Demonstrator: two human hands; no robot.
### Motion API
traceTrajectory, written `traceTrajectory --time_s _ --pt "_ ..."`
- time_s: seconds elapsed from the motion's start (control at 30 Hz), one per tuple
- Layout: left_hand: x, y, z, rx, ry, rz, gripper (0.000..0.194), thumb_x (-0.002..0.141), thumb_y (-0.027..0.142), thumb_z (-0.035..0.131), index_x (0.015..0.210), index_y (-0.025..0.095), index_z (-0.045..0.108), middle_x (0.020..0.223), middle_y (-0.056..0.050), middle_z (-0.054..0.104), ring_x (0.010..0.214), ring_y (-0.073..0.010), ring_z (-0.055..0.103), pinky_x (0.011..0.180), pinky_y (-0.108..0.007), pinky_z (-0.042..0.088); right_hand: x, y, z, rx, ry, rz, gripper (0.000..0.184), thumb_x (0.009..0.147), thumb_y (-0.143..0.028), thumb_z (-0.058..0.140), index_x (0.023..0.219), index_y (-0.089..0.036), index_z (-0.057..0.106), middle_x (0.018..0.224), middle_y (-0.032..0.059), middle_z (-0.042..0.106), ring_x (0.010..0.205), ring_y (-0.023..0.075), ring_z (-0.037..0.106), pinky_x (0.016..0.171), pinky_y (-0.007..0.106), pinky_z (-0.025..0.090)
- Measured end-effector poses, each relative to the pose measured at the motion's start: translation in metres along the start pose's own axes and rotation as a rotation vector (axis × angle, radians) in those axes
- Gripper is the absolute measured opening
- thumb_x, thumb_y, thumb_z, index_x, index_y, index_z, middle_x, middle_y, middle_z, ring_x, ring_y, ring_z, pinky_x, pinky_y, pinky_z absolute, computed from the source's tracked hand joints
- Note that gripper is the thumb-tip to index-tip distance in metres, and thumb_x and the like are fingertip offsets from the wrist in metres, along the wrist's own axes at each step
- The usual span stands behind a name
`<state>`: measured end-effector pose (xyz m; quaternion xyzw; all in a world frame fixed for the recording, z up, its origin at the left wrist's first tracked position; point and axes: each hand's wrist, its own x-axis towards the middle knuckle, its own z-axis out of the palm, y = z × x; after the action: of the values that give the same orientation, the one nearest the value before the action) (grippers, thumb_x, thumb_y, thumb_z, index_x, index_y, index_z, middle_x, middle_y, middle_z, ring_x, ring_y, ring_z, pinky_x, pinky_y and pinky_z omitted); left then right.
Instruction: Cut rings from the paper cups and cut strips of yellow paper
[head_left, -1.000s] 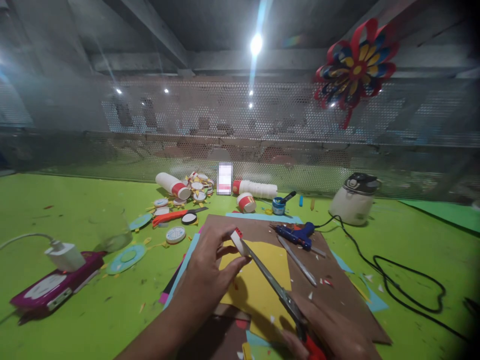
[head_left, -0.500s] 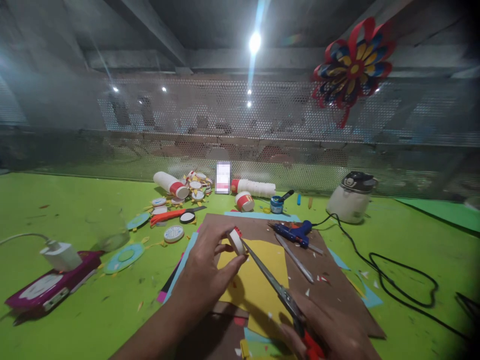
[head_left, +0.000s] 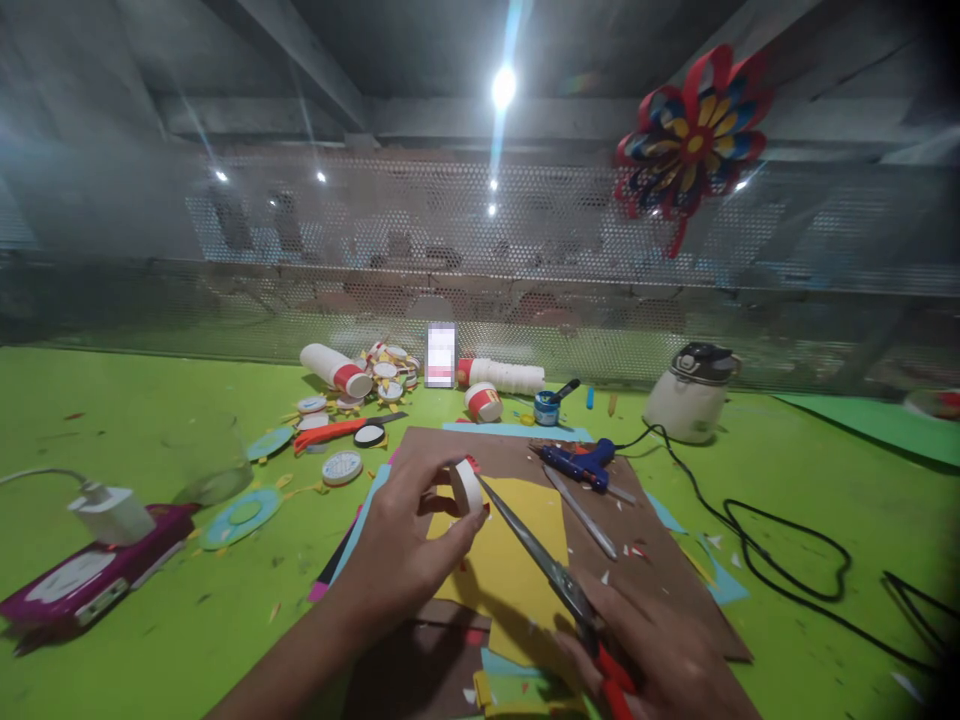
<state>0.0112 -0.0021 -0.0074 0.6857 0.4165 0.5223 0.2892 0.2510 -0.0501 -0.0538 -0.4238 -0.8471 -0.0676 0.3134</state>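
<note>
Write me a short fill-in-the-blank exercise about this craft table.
The scissors have ____ handles.
The small white piece is held in the person's ____ hand.
The glue gun is dark ____.
The tabletop is bright ____.

Missing words: red; left; blue; green.

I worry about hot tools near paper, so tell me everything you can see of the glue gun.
The glue gun is blue, looks plastic, and lies on its side on the brown board, toward the far edge. Its nozzle points left; the handle slants away rightward, a black cord leaving its end. A pale stick juts from its rear; orange shows by the nozzle. Neither left hand nor right hand touches it. Whether it is hot cannot be told.
</note>
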Motion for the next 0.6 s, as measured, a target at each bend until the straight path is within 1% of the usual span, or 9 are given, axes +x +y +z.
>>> traceTrajectory --time_s 0.1,0.17,0.33,0.43,0.5,0.6 --pt "0.0 0.0 -0.002 -0.017 -0.006 -0.037 0.039 0.075 0.028 0.068 0.113 0.021 0.059 0.103 -0.007 0.064 0.087 -0.0203 0.065 0.079 -0.035 0.054 0.001 -0.001 -0.002 0.002 -0.008 0.021 0.024 0.088 -0.032 0.055 0.105 -0.016 0.064 0.071 0.0062 0.068 0.062 0.0203 0.067 0.058 0.029 0.055" --pt "0.0 -0.001 -0.004 -0.051 -0.037 -0.081 0.038 0.075 0.031 0.069 0.111 0.02 0.06 0.099 -0.008 0.065 0.086 -0.0206 0.064 0.076 -0.034 0.054 0.003 -0.002 -0.003 0.015 -0.011 0.047 0.024 0.088 -0.033 0.056 0.104 -0.018 0.065 0.071 0.0059 0.069 0.062 0.0201 0.067 0.058 0.028 0.055" --pt "0.002 0.001 -0.008 -0.293 -0.185 -0.22 0.041 0.077 0.037 0.067 0.111 0.017 0.058 0.085 -0.006 0.064 0.075 -0.0176 0.062 0.063 -0.029 0.052 0.009 -0.006 -0.007 0.141 -0.077 0.135 0.018 0.085 -0.034 0.058 0.096 -0.022 0.067 0.074 0.0027 0.073 0.064 0.0176 0.068 0.058 0.024 0.055" --pt "0.004 0.006 -0.008 -0.406 -0.202 -0.263 0.042 0.074 0.037 0.069 0.107 0.014 0.059 0.082 -0.006 0.062 0.072 -0.0167 0.06 0.059 -0.028 0.051 0.009 -0.007 -0.008 0.204 -0.099 0.169 0.019 0.083 -0.034 0.06 0.098 -0.024 0.068 0.083 0.0013 0.076 0.07 0.0171 0.071 0.062 0.022 0.056" --pt "0.005 0.009 -0.009 -0.466 -0.208 -0.283 0.041 0.073 0.037 0.07 0.105 0.014 0.059 0.081 -0.006 0.061 0.07 -0.016 0.058 0.058 -0.028 0.051 0.008 -0.007 -0.007 0.215 -0.084 0.238 0.022 0.082 -0.035 0.061 0.099 -0.024 0.069 0.085 0.0014 0.077 0.073 0.018 0.072 0.062 0.021 0.056" --pt "0.004 0.008 -0.011 -0.518 -0.214 -0.29 0.042 0.074 0.036 0.07 0.109 0.016 0.059 0.083 -0.005 0.06 0.072 -0.016 0.057 0.059 -0.027 0.049 0.005 -0.006 -0.004 0.204 0.03 0.367 0.03 0.079 -0.042 0.061 0.096 -0.021 0.072 0.077 0.0031 0.076 0.064 0.0186 0.071 0.062 0.022 0.057"
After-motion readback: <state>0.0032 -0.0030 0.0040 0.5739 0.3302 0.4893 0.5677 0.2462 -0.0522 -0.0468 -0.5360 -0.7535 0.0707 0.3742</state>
